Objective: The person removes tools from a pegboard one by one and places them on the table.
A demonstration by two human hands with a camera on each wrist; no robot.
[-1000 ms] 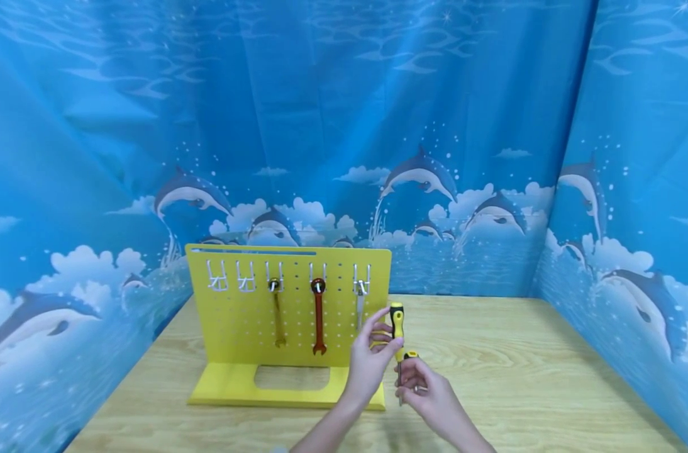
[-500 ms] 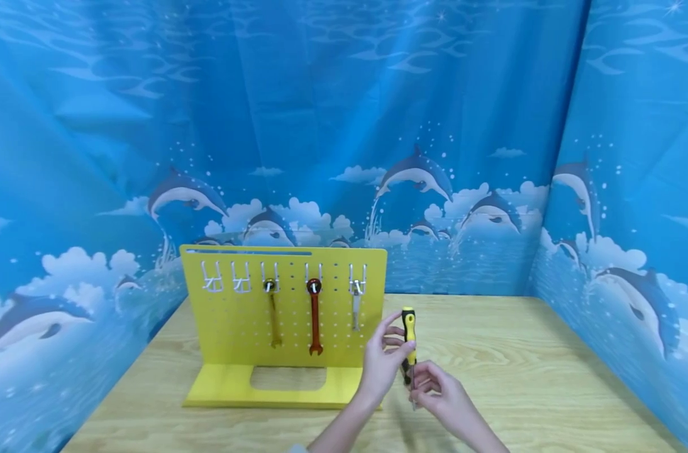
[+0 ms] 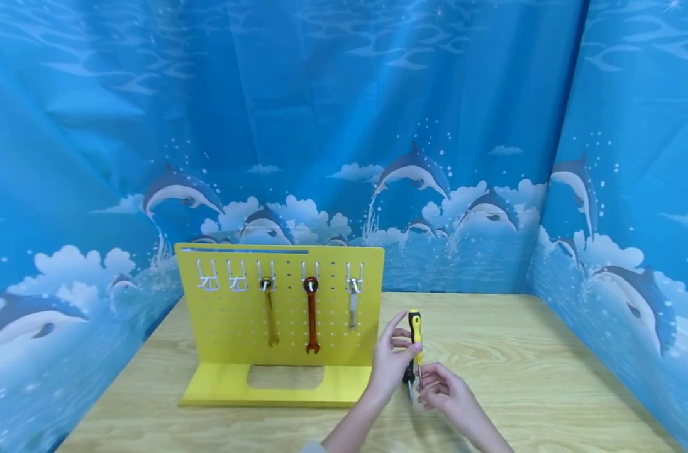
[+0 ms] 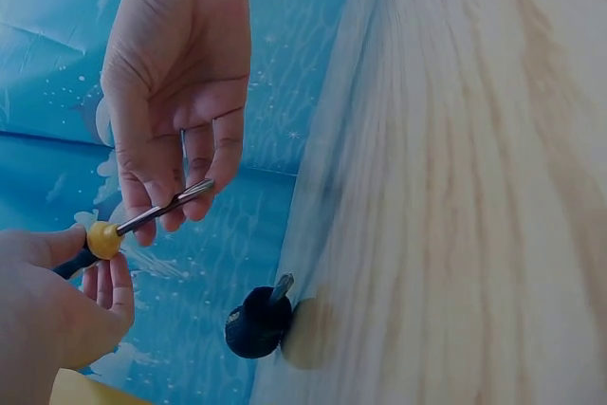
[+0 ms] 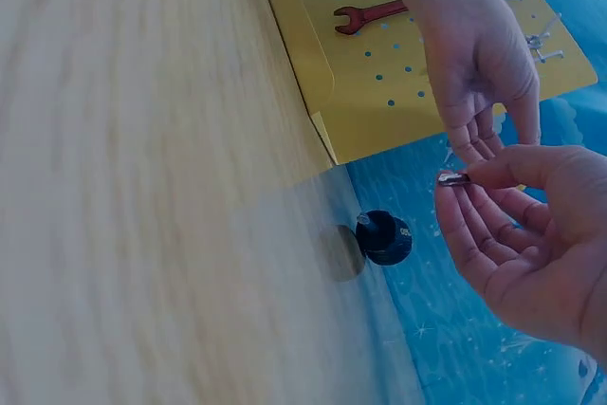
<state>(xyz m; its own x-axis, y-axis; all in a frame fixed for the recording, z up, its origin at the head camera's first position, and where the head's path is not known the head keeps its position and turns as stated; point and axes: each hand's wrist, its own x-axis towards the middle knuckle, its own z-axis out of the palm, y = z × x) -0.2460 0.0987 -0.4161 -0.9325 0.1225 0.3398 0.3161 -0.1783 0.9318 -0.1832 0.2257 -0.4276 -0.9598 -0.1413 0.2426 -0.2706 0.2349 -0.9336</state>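
Note:
My left hand [image 3: 390,362] holds a screwdriver [image 3: 416,327] by its yellow and black handle, upright with the shaft pointing down. Lower on the shaft, my right hand [image 3: 448,396] pinches the metal near the tip between thumb and fingers; the right wrist view shows the screwdriver's tip [image 5: 453,179] there. Behind the hands, on the table, is a second screwdriver with a dark handle [image 4: 254,324], its shaft [image 3: 410,392] toward me. In the head view the left hand and the held screwdriver partly cover it.
Left of the hands stands a yellow pegboard [image 3: 236,333] with wire hooks. A yellowish wrench [image 3: 270,318], a red wrench [image 3: 312,318] and a small silver wrench [image 3: 353,305] hang on it. A blue dolphin curtain [image 3: 463,94] borders the wooden table [image 3: 519,352].
Both hands and the held screwdriver have shifted right, away from the pegboard. More of the second screwdriver's shaft now shows below the hands. My grips look the same.

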